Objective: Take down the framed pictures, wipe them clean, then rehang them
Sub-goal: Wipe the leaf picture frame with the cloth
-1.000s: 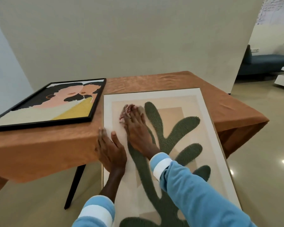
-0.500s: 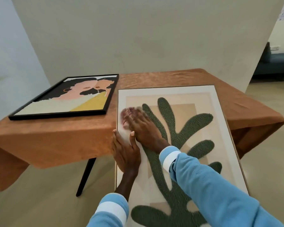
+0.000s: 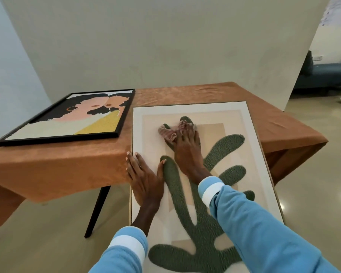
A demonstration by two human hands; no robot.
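Observation:
A large light-framed picture (image 3: 242, 134) with a green plant shape lies on the table and juts out over its near edge toward me. My right hand (image 3: 187, 152) presses a pinkish cloth (image 3: 171, 132) flat against the glass near the picture's upper middle. My left hand (image 3: 144, 178) lies flat with straight fingers on the picture's left border, at the table's edge. A smaller black-framed picture (image 3: 71, 119) showing two faces lies flat on the table's left side.
The table (image 3: 57, 164) wears an orange-brown cloth and stands on dark legs against a pale wall (image 3: 146, 46). Shiny beige floor lies on both sides. A dark blue sofa (image 3: 327, 75) stands far right behind the wall's end.
My right hand has slid the cloth from the picture's upper left toward its middle. My left hand has stayed on the left border. My head has shifted.

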